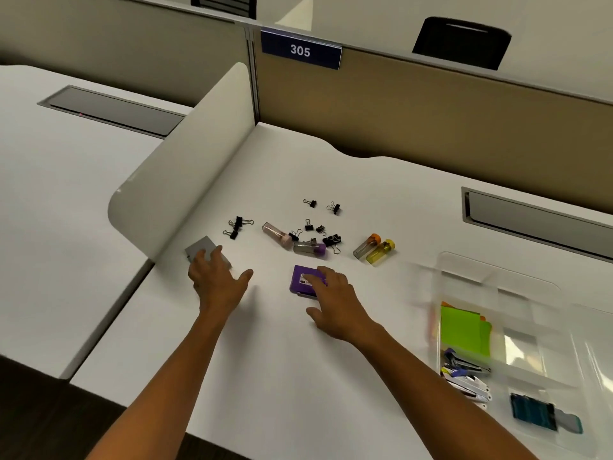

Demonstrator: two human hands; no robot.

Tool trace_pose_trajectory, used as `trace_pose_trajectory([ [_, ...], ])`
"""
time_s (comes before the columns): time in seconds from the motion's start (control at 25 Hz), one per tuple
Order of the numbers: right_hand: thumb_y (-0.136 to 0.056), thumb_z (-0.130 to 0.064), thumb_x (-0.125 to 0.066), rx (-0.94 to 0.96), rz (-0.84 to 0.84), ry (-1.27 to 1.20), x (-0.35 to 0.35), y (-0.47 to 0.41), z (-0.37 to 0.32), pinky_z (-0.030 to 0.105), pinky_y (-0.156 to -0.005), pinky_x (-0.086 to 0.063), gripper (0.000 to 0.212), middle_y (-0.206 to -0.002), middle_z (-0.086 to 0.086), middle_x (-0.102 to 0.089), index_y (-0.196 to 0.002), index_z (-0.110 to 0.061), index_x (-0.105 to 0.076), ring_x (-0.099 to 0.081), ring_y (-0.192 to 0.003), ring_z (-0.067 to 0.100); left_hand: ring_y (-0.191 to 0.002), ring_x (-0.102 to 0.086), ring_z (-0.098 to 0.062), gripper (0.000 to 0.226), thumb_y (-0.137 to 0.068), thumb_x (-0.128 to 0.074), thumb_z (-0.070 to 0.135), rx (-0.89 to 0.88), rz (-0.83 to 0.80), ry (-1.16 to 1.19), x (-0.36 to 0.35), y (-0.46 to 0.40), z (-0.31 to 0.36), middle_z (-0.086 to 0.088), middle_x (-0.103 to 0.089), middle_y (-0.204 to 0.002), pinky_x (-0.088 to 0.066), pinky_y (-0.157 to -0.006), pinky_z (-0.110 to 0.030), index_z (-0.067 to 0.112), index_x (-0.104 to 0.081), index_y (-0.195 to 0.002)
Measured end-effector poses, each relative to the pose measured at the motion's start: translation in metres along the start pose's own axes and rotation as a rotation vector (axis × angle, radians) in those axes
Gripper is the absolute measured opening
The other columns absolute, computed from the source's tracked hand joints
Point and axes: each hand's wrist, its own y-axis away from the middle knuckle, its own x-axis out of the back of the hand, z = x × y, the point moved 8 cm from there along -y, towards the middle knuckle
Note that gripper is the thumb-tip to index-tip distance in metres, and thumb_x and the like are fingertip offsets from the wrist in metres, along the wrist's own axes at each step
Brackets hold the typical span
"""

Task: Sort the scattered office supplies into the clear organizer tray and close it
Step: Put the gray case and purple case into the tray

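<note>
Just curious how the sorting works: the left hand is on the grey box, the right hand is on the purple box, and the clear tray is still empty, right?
Not quite. The head view shows the clear organizer tray already holds green sticky notes, among other things. The rest stands: left hand on the grey box, right hand on the purple box.

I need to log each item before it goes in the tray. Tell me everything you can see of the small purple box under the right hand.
The purple box is a small, flat, rectangular case that looks like plastic, with a white printed label on its top; the print is too small to read. It lies flat on the white desk, just in front of the scattered binder clips and small tubes. The fingers of the right hand rest on its top and cover its right side. Whether it is gripped cannot be told.
</note>
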Motion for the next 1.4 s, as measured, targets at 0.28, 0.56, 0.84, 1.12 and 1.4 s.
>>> trace_pose_trajectory([
  [0.28,-0.087,-0.041,-0.065,-0.016,-0.083,0.158,-0.009,-0.024,0.004,0.049,-0.117,-0.019,0.089,-0.163,0.01,-0.003,-0.154,-0.026,-0.007,-0.003,-0.149,0.035,-0.138,-0.014,-0.044,0.095,-0.076,-0.071,0.054,0.131,0.009,-0.144,-0.004,-0.036,-0.011,-0.017,-0.004,-0.157,-0.025,-0.109,-0.054,0.014,-0.02,-0.145],
  [0.56,-0.084,-0.036,-0.071,-0.028,-0.095,0.176,-0.01,-0.031,0.005,0.044,-0.107,-0.036,0.084,-0.154,0.008,-0.029,-0.15,-0.022,-0.021,-0.03,-0.139,0.03,-0.127,-0.023,-0.046,0.046,-0.08,-0.069,0.035,0.117,-0.061,-0.23,-0.014,-0.047,-0.007,-0.018,-0.009,-0.154,-0.026,-0.107,-0.05,0.023,-0.05,-0.12],
  [0.84,-0.082,-0.04,-0.072,-0.044,-0.049,0.169,-0.003,-0.026,0.004,0.039,-0.092,-0.048,0.08,-0.142,0.009,-0.041,-0.146,-0.021,-0.028,-0.041,-0.126,0.027,-0.113,-0.036,-0.042,0.018,-0.075,-0.071,0.023,0.13,-0.062,-0.18,-0.004,-0.045,-0.003,-0.012,-0.029,-0.134,-0.037,-0.1,-0.046,0.018,-0.063,-0.09],
  [1.12,-0.075,-0.054,-0.073,-0.12,-0.083,0.093,-0.001,-0.006,0.017,0.037,-0.087,-0.052,0.09,-0.138,0.008,-0.041,-0.146,-0.022,-0.026,-0.043,-0.122,0.025,-0.102,-0.05,-0.044,0.067,-0.069,-0.075,0.007,0.265,-0.04,0.003,0.002,-0.039,-0.01,-0.024,-0.032,-0.127,-0.045,-0.089,-0.048,0.008,-0.033,-0.122],
  [1.4,-0.074,-0.053,-0.075,-0.163,0.018,-0.133,0.017,0.017,0.022,0.034,-0.087,-0.054,0.094,-0.136,0.006,-0.037,-0.148,-0.028,-0.022,-0.047,-0.122,0.024,-0.098,-0.05,-0.043,0.068,-0.068,-0.074,0.01,0.202,0.002,0.181,0.002,0.004,-0.007,-0.021,-0.036,-0.125,-0.048,-0.084,-0.05,0.015,-0.028,-0.118],
])
